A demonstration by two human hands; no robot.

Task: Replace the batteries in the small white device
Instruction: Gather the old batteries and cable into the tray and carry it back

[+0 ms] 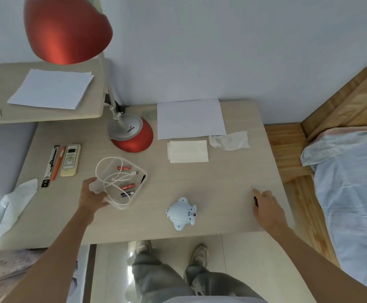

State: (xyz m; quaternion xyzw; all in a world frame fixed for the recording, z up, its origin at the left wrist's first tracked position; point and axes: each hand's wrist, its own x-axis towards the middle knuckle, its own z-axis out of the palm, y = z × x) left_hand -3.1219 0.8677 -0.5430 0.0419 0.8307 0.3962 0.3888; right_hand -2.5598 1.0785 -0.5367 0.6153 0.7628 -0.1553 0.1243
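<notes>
The small white device (181,213), shaped like a little figure with round feet, lies on the desk near its front edge. To its left stands a clear plastic tray (142,171) holding a white cable (110,173), red batteries (124,168) and a dark battery (127,194). My left hand (91,194) grips the tray's near left corner. My right hand (268,207) rests on the desk at the right, fingers curled around a small screwdriver (254,194) whose thin tip points away from me.
A red desk lamp (132,136) stands at the back. White paper (190,118), a folded napkin (188,151) and a crumpled tissue (229,139) lie behind. A remote (70,160) and pens (54,164) sit at left. A bed (353,182) is to the right.
</notes>
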